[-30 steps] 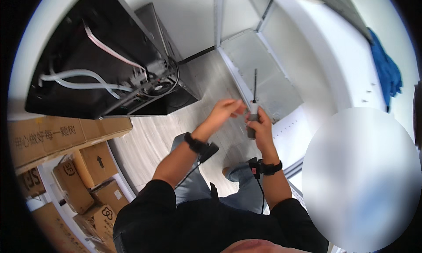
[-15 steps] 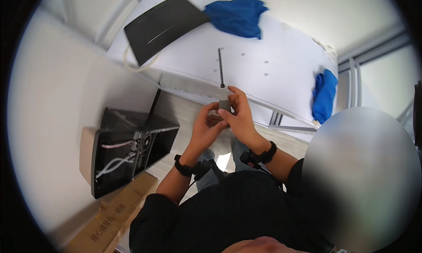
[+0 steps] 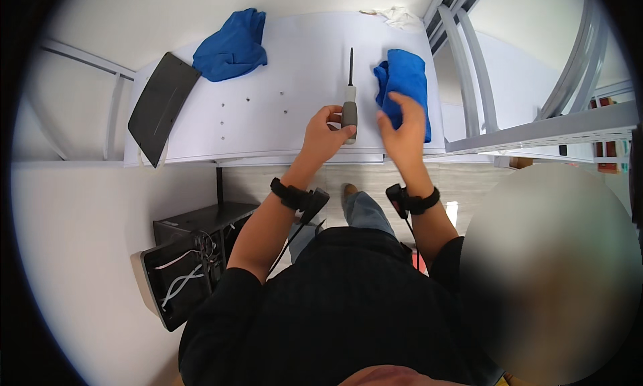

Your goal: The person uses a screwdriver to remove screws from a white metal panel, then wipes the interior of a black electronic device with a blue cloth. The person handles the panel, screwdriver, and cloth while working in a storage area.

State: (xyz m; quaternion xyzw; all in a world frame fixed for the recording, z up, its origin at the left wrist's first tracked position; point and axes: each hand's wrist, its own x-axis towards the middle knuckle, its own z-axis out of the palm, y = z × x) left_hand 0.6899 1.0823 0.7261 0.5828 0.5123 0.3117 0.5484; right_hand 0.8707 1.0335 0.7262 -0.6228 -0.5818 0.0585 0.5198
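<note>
Screwdriver (image 3: 349, 111): in the left hand (image 3: 326, 133), near the near edge of the surface (image 3: 315, 64), right of its middle. Shaft directed at the far edge; long axis almost square to the near edge, handle end toward the wearer. Left fingers closed around the grey handle, thumb along its lower part. Right hand (image 3: 405, 135): slightly blurred, fingers spread, thumb well apart, nothing gripped; in line with a folded blue cloth (image 3: 410, 78) by the right edge, contact impossible to tell.

Open black casing (image 3: 191, 272): down at left, below surface level; inside, white tubes (image 3: 179, 289) crossing, plus a pale pinkish cable (image 3: 177, 259).

Surface: white. Small metallic pieces (image 3: 281, 93) scattered left of the screwdriver, too small to identify surely. Dark curved panel (image 3: 163, 108) slanted along the left edge, down to the near left corner. Crumpled blue cloth (image 3: 232, 47) just beside it, toward the far edge. Whitish cloth (image 3: 402, 17) at the far right corner. Grey metal frame (image 3: 477, 74) beyond the right edge; greyish floor (image 3: 281, 185) below the near edge.
</note>
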